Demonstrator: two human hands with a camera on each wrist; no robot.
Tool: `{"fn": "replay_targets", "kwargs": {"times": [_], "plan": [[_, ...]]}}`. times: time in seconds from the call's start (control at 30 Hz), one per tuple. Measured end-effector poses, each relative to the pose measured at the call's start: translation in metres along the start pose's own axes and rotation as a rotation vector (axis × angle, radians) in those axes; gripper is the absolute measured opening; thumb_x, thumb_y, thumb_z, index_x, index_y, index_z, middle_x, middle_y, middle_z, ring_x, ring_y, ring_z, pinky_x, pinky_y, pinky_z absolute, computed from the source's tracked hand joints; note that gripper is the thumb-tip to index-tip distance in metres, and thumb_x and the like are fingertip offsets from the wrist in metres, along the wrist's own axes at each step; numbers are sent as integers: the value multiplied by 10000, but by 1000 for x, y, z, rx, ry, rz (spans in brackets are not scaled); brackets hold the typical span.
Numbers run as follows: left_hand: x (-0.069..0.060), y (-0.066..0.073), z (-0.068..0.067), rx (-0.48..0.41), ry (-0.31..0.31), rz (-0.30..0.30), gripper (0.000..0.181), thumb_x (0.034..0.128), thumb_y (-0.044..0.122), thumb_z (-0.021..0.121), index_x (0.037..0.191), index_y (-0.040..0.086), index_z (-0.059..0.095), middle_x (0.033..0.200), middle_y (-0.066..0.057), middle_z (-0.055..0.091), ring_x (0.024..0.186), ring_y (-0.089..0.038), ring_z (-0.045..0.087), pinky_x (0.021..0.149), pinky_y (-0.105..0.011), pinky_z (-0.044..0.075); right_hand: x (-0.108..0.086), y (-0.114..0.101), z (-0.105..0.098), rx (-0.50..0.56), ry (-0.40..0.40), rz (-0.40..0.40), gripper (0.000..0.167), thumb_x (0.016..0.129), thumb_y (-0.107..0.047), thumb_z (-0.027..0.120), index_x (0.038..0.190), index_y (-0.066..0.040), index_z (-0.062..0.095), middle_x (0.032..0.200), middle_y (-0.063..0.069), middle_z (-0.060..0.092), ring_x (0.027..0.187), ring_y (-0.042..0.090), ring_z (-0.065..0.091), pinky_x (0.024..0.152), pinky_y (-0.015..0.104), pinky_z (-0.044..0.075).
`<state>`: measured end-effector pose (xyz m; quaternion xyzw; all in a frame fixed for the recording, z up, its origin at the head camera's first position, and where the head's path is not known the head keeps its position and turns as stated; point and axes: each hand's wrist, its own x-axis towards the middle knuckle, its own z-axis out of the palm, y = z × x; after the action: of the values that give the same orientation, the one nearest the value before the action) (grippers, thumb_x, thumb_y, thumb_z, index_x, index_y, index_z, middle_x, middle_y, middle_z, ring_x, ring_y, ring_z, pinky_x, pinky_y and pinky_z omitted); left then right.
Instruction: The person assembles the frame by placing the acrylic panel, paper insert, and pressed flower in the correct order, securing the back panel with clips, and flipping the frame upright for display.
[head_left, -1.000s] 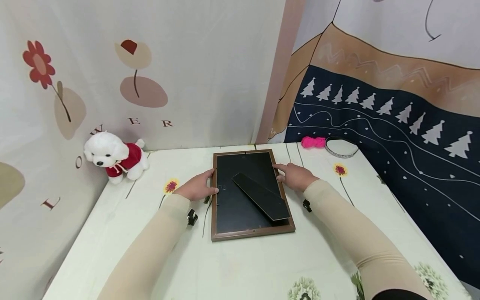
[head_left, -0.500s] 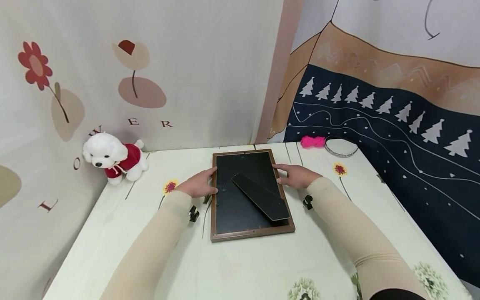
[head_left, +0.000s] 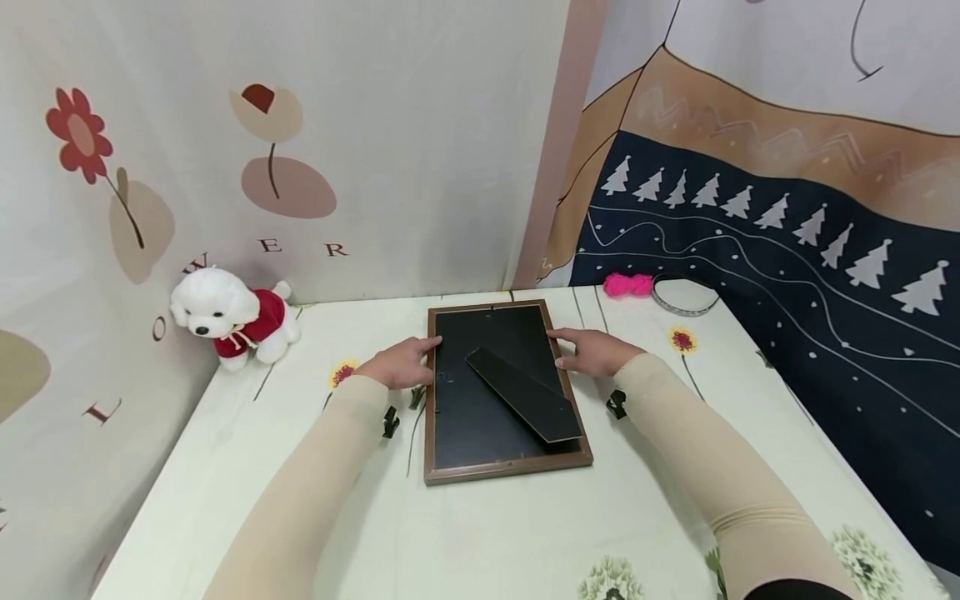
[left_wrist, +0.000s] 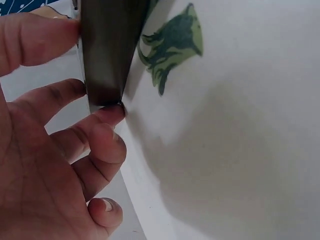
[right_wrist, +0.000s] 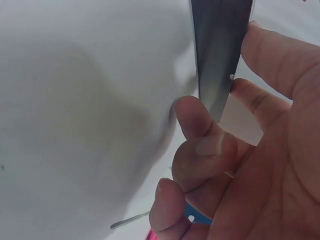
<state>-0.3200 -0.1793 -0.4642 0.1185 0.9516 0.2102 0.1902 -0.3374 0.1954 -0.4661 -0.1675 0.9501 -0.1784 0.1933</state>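
Observation:
A picture frame [head_left: 459, 392] with a brown wooden rim lies back side up on the table, its black easel leg [head_left: 525, 396] slanting across the backing. My left hand [head_left: 401, 363] holds the frame's left rim, thumb and index finger at the upper edge. In the left wrist view the middle fingertip meets the lower edge of the rim, and the other fingers curl beside it. Across from it, my right hand [head_left: 596, 352] holds the right rim with thumb and index finger. The right wrist view has its remaining fingers bent near the tabletop. The frame's front is hidden.
On the back left of the table [head_left: 480, 533] sits a white plush dog [head_left: 232, 317] in a red top. A bright pink bundle [head_left: 627, 285] and a grey band-like ring [head_left: 684, 297] lie at the back right. Printed curtains hang behind the table and along its sides.
The left index fingertip has shifted slightly further over the left rim. The right hand has barely moved, and the frame stays in the same place on the table.

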Motion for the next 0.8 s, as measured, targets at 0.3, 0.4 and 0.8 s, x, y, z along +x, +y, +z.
{"fn": "replay_targets", "kwargs": {"times": [0.3, 0.4, 0.8], "plan": [[3, 6, 4, 102, 40, -25, 760, 929, 275, 559, 1658, 174, 369, 1631, -196, 428, 1435, -396, 494, 1198, -709, 280, -3, -4, -2, -14, 2, -4, 693, 1052, -368, 655, 1661, -212, 364, 1668, 161, 408, 1510, 364, 433, 1226, 563, 355], [2, 4, 5, 89, 43, -27, 761, 940, 278, 558, 1665, 173, 351, 1635, -207, 415, 1435, -408, 492, 1200, -702, 286, -3, -5, -2, -16, -1, -2, 695, 1054, -368, 650, 1665, -214, 355, 1668, 158, 409, 1503, 359, 444, 1225, 560, 358], [-10, -3, 9, 91, 11, 33, 772, 1049, 314, 557, 1698, 113, 190, 1688, -187, 358, 1554, -398, 348, 1209, -742, 216, -1, -5, -2, -2, -13, 15, 701, 1055, -383, 647, 1669, -230, 346, 1681, 150, 391, 1506, 360, 435, 1227, 572, 350]]}}
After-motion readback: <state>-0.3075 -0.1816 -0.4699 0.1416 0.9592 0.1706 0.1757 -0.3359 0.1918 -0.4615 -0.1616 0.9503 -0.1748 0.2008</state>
